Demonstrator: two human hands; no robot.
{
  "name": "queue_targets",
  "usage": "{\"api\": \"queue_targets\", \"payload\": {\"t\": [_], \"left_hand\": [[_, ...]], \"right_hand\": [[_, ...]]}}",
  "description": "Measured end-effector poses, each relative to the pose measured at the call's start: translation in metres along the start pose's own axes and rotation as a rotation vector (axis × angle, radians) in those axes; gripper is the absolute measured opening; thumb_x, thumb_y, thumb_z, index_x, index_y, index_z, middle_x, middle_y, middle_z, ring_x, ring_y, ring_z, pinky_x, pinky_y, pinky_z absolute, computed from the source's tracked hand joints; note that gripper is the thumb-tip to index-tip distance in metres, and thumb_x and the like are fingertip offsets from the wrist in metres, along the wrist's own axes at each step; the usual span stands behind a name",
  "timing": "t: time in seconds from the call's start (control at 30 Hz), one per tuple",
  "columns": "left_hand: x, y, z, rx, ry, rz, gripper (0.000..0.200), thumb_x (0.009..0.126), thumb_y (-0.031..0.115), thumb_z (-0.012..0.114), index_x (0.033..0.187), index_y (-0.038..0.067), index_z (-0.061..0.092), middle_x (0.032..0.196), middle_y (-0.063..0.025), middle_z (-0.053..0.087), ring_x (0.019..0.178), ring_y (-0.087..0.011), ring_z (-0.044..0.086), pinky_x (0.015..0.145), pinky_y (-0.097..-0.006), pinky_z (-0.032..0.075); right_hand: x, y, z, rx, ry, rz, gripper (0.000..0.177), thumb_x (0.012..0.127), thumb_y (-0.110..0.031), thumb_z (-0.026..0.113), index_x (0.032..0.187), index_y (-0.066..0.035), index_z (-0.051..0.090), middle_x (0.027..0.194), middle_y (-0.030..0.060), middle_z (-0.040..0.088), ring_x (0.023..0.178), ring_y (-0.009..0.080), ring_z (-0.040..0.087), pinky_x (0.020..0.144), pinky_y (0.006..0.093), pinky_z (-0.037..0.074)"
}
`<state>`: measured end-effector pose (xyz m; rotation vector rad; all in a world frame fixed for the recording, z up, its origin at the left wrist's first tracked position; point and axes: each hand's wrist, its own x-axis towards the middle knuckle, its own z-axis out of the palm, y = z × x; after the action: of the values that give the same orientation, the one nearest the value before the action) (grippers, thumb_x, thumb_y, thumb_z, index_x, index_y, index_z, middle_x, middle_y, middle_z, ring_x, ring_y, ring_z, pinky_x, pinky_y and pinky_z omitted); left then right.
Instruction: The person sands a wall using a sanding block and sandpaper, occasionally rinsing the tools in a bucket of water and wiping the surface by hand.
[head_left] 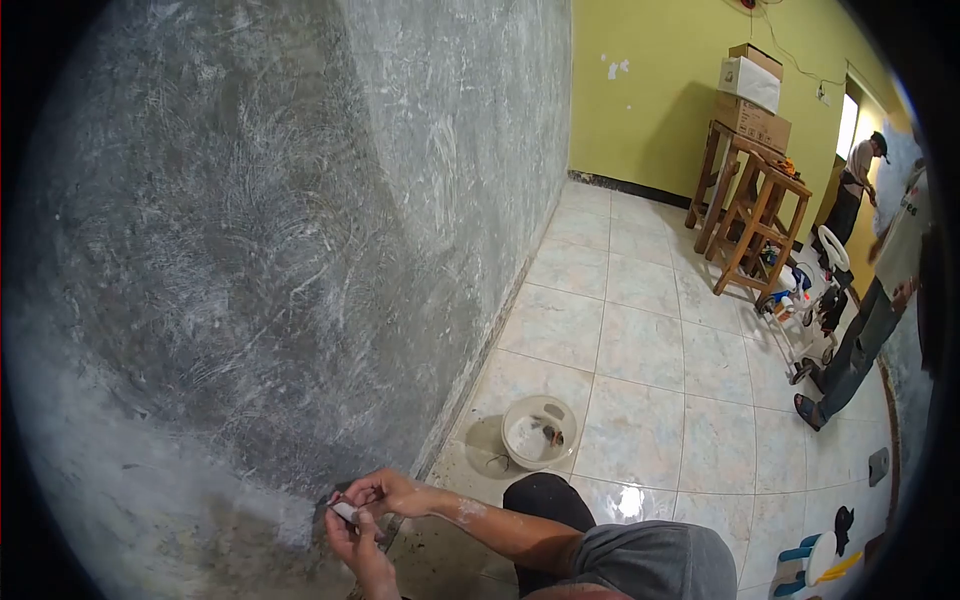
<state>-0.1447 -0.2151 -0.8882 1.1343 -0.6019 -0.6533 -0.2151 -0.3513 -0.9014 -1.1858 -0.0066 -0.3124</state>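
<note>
Low by the grey wall [300,250], my two hands are close together around a small white piece [345,511] with a dark reddish bit at its end; its kind is too small to make out. My left hand [358,556] comes up from below with fingers closed on it. My right hand [385,493], its forearm smeared with white, reaches in from the right, and its fingers pinch the same piece. The wall near them is rough, with pale streaks and scuffs.
A whitish bucket [539,432] with liquid and a dark item inside stands beside my knee. Wooden stools [765,225] bear cardboard boxes [755,120]. Two people are at the right, one person [858,185] farther back, near a wheeled frame [800,320]. A blue-and-white stool [808,565] is lower right.
</note>
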Motion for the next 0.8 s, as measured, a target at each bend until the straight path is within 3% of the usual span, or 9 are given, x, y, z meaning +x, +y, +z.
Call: {"api": "queue_targets", "payload": {"t": [0.13,0.2,0.3,0.43,0.47,0.53,0.6,0.8], "left_hand": [[0.006,0.017,-0.01,-0.165,0.064,-0.105,0.05,0.092,0.007,0.06,0.137,-0.007,0.042,0.132,-0.0171,0.055,0.118,-0.0271,0.057,0.101,-0.0374,0.045],[0.007,0.031,-0.012,-0.328,-0.124,-0.284,0.043,0.09,0.001,0.057,0.132,-0.007,0.047,0.129,-0.0165,0.058,0.117,-0.0264,0.059,0.103,-0.0378,0.044],[0.007,0.04,-0.013,-0.139,-0.13,-0.147,0.036,0.088,0.0,0.059,0.124,-0.005,0.053,0.12,-0.0138,0.063,0.11,-0.0246,0.062,0.096,-0.0383,0.049],[-0.005,0.064,0.01,0.021,-0.022,-0.119,0.035,0.087,0.002,0.069,0.12,-0.002,0.057,0.104,-0.008,0.066,0.092,-0.0147,0.065,0.074,-0.0298,0.057],[-0.008,0.062,0.013,0.023,0.014,-0.004,0.035,0.086,0.001,0.07,0.119,-0.002,0.057,0.104,-0.0078,0.065,0.093,-0.0134,0.064,0.076,-0.0289,0.056],[-0.017,0.061,0.019,0.035,0.094,0.127,0.035,0.086,0.0,0.07,0.118,-0.002,0.057,0.104,-0.0075,0.065,0.093,-0.0121,0.063,0.078,-0.028,0.055],[-0.021,0.061,0.031,0.047,0.149,0.404,0.029,0.086,0.002,0.072,0.111,-0.002,0.058,0.101,-0.0061,0.065,0.09,-0.0078,0.06,0.074,-0.0237,0.052],[-0.006,0.077,-0.02,0.182,0.14,0.292,0.022,0.084,0.002,0.074,0.101,-0.001,0.06,0.094,-0.0044,0.065,0.085,-0.0078,0.06,0.074,-0.0244,0.049]], "right_hand": [[-0.003,0.003,0.0,-0.044,0.159,-0.044,0.028,0.087,0.003,0.065,0.115,-0.002,0.062,0.096,-0.0006,0.064,0.091,0.0074,0.058,0.082,0.0242,0.047],[-0.001,-0.003,0.003,-0.009,0.103,-0.09,0.027,0.087,0.003,0.065,0.113,-0.002,0.062,0.096,-0.0012,0.063,0.09,0.007,0.058,0.081,0.0235,0.047],[0.003,0.004,0.01,-0.146,0.198,-0.141,0.028,0.083,0.005,0.065,0.11,-0.003,0.061,0.094,0.0003,0.064,0.089,0.009,0.059,0.08,0.0238,0.048],[0.006,-0.008,0.035,0.121,0.257,-0.084,0.033,0.076,0.01,0.06,0.107,-0.002,0.061,0.093,0.0055,0.065,0.085,0.0143,0.063,0.074,0.0283,0.052],[0.005,-0.019,0.042,0.14,0.283,-0.068,0.032,0.077,0.01,0.061,0.107,-0.001,0.061,0.094,0.0067,0.065,0.084,0.0149,0.064,0.073,0.0288,0.052],[0.008,-0.02,0.04,0.333,0.113,-0.091,0.027,0.081,0.006,0.064,0.107,0.0,0.061,0.096,0.0088,0.067,0.085,0.0151,0.064,0.073,0.0288,0.053],[0.005,-0.042,0.052,0.338,0.065,-0.06,0.024,0.083,0.004,0.065,0.107,0.0,0.062,0.096,0.0086,0.067,0.086,0.0146,0.064,0.074,0.0285,0.052],[0.003,-0.042,0.045,0.247,-0.045,0.035,0.022,0.085,0.005,0.067,0.106,0.001,0.063,0.098,0.0068,0.067,0.087,0.0134,0.063,0.079,0.0279,0.051]]}}
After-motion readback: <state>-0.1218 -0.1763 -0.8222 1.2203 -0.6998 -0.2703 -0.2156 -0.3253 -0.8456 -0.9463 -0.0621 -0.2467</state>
